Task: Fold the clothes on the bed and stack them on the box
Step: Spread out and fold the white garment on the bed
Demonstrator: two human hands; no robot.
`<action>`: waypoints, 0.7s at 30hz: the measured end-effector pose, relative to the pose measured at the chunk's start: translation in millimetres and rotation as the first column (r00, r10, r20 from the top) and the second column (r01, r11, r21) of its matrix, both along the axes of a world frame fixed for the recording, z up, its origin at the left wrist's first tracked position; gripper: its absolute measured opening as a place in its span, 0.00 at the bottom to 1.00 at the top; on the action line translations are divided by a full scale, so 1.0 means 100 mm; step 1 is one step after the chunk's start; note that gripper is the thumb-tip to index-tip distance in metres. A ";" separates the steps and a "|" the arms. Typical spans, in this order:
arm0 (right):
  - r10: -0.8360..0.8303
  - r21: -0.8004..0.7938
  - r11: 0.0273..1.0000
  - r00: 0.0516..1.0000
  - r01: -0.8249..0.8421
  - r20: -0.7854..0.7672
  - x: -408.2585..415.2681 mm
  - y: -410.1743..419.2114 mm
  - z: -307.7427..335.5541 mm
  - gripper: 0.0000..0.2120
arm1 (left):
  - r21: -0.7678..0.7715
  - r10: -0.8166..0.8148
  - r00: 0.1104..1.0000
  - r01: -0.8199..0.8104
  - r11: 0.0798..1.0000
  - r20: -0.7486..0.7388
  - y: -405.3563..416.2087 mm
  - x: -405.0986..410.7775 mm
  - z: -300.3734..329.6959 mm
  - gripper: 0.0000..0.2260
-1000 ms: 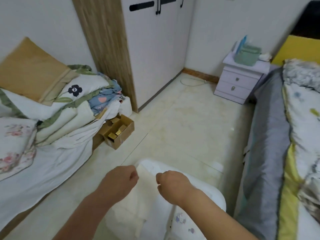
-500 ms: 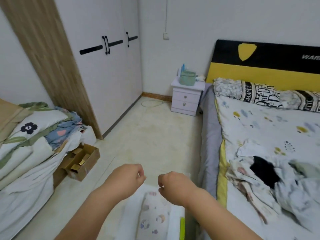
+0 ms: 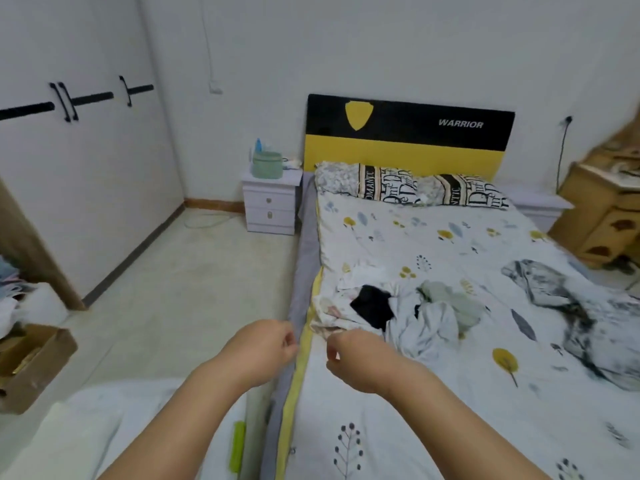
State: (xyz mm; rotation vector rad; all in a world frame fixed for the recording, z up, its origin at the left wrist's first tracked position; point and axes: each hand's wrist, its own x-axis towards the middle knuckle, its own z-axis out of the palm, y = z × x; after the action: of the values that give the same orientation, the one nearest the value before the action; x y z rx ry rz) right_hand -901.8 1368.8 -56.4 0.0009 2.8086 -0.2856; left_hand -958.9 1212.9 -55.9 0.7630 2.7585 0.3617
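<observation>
A heap of unfolded clothes (image 3: 408, 310) lies near the left side of the bed (image 3: 450, 244): white printed pieces, a black garment (image 3: 372, 304) and a pale green one (image 3: 453, 303). My left hand (image 3: 265, 348) hovers over the bed's left edge, fingers curled, holding nothing. My right hand (image 3: 353, 358) is beside it, just short of the heap, fingers curled and empty too. At the bottom left stands a white box (image 3: 214, 441) with a green latch; light folded fabric (image 3: 90, 431) lies on top of it.
A grey patterned blanket (image 3: 581, 317) is bunched at the bed's right. Two pillows (image 3: 408, 188) lean by the black and yellow headboard. A white nightstand (image 3: 272, 202) stands left of the bed, a wardrobe (image 3: 86, 161) along the left wall, a cardboard box (image 3: 31, 362) on the floor.
My view has swung right from the floor and box to the bed. Both hands, still curled and empty, have moved from over the box to the bed's edge near the heap.
</observation>
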 end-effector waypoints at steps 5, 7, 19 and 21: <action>-0.147 -0.013 0.989 0.989 0.147 -0.004 0.39 0.67 0.15 0.14 | 0.003 -0.133 0.990 0.133 0.991 0.053 0.73 0.18 -0.02 0.06; -0.205 -0.015 0.979 0.979 0.205 0.006 0.48 0.87 0.17 0.14 | -0.005 -0.171 0.983 0.172 0.985 0.067 0.96 0.17 0.00 0.09; -0.491 -0.018 0.870 0.870 0.492 0.048 0.62 1.78 0.32 0.13 | 0.012 -0.415 0.907 0.415 0.910 0.079 2.11 -0.06 0.14 0.05; -0.513 0.006 0.859 0.858 0.513 0.035 0.64 1.93 0.33 0.13 | 0.018 -0.449 0.890 0.449 0.893 0.082 2.28 -0.07 0.10 0.05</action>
State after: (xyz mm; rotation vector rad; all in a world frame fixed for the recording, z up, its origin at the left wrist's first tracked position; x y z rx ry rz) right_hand -838.0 1561.4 -23.3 0.7583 2.7211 -0.4038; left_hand -966.4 1440.5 -45.8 1.3146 2.4016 0.2850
